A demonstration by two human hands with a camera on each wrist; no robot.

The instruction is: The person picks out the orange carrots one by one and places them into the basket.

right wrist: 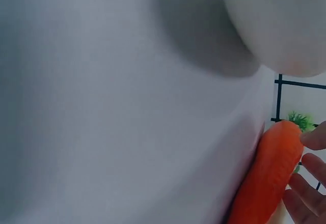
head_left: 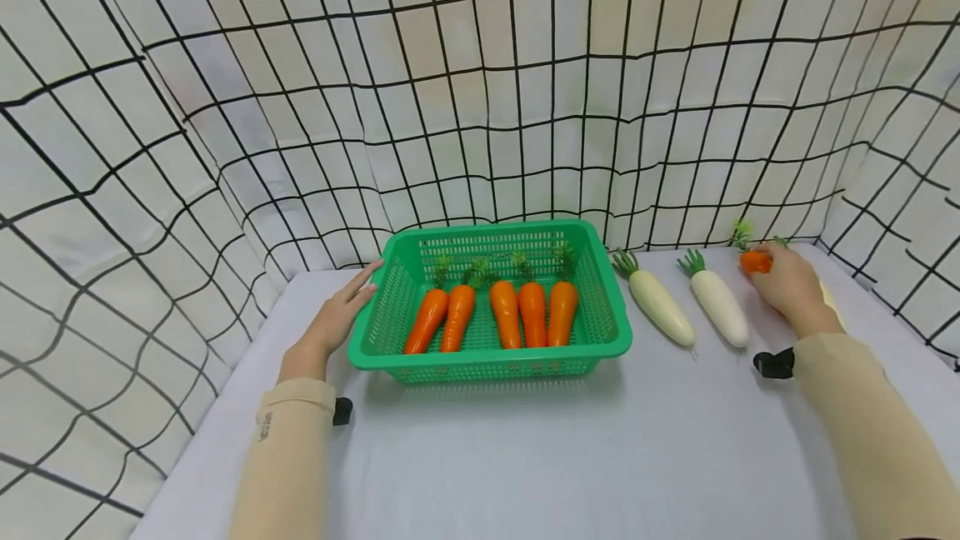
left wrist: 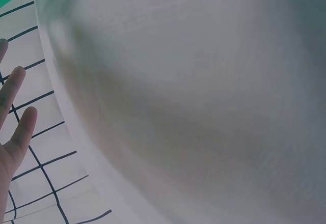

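My right hand is at the far right, its fingers and thumb at the leafy end of an orange carrot, seen close up in the right wrist view. In the head view the hand hides most of that carrot. My left hand, fingers extended, rests at the left rim of a green plastic basket. Several orange carrots with green tops lie side by side inside the basket. In the left wrist view only some spread fingers show.
Two white radishes with green tops lie between the basket and my right hand. Another pale radish is mostly hidden behind that hand. Black-gridded white cloth walls enclose the white table at the back and sides.
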